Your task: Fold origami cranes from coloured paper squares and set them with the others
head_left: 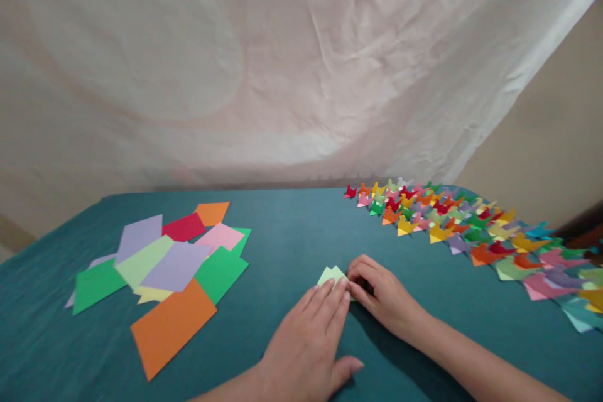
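Note:
A small piece of folded light green paper (332, 273) lies on the table, its two pointed tips showing beyond my fingers. My left hand (308, 333) rests flat over it, fingers stretched out and thumb spread to the side. At the paper's right edge, my right hand (384, 294) is curled, with thumb and index finger pinching the edge. Most of the paper is hidden under my left fingers.
Loose coloured paper sheets overlap on the left, an orange sheet (173, 326) nearest me. Rows of small folded paper birds (440, 232) stand along the right side. A teal cloth (292, 232) covers the table, and a pale hanging sheet (282, 63) rises behind it.

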Demonstrator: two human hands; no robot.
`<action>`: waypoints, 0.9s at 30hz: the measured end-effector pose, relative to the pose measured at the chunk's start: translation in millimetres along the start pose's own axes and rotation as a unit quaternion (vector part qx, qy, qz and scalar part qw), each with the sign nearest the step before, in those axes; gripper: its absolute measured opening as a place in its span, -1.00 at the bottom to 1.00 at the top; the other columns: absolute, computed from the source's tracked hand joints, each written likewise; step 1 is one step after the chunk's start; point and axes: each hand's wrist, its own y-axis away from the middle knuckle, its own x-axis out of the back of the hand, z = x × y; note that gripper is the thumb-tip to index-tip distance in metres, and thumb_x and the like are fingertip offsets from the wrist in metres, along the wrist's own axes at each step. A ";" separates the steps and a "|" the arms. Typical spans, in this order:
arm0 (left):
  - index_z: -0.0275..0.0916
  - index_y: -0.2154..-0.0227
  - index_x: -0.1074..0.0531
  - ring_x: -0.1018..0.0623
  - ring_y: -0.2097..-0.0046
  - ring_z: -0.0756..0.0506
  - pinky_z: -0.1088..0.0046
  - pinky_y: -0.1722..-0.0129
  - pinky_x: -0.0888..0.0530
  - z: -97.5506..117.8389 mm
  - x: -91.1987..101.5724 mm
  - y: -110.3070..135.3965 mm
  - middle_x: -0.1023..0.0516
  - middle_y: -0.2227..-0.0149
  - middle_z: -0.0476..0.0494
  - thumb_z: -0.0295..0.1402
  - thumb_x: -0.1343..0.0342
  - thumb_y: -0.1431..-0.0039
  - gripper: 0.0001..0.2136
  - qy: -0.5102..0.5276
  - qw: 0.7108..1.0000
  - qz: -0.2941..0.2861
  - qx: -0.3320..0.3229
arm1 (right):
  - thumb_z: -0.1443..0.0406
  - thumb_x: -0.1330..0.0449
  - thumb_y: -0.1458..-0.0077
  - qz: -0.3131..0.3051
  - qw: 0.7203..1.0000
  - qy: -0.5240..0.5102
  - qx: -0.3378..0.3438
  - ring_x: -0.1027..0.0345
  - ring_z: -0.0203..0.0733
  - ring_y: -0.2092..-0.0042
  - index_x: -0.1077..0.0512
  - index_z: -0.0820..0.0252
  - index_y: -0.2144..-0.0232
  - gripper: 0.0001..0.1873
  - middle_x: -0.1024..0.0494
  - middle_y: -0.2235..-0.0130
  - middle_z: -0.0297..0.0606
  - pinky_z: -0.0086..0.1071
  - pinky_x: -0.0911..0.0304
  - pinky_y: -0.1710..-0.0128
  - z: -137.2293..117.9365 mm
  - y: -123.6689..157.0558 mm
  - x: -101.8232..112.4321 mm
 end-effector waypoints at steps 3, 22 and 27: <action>-0.39 -0.22 0.00 -0.01 -0.28 -0.27 0.15 -0.21 -0.12 -1.8 -2.3 0.8 0.04 -0.27 -0.36 0.01 0.10 -0.18 -0.31 0.014 1.000 -0.012 0.004 | 0.33 -0.07 -0.15 0.002 1.000 -0.007 -0.014 -0.29 -0.30 0.39 -0.35 0.19 0.39 -0.91 -0.39 0.36 -0.27 -0.44 -0.27 0.39 -3.2 1.1 1.8; -0.40 -0.22 -0.02 -0.02 -0.27 -0.28 0.13 -0.21 -0.10 -2.2 -7.4 3.2 0.03 -0.26 -0.38 0.08 0.22 -0.18 -0.29 0.021 0.998 -0.036 0.048 | 0.32 -0.11 -0.12 -0.035 0.999 0.006 0.025 -0.30 -0.23 0.29 -0.38 0.15 0.15 -0.79 -0.44 0.33 -0.24 -0.37 -0.28 0.29 -9.9 11.6 13.7; -0.34 -0.22 -0.01 -0.03 -0.27 -0.26 0.15 -0.20 -0.11 -2.8 -9.1 4.3 0.02 -0.27 -0.33 0.04 0.21 -0.21 -0.34 0.010 0.999 -0.020 0.046 | 0.29 -0.10 -0.14 -0.035 0.999 0.008 0.019 -0.30 -0.25 0.35 -0.38 0.13 0.12 -0.77 -0.43 0.42 -0.29 -0.40 -0.26 0.35 -4.4 10.9 13.1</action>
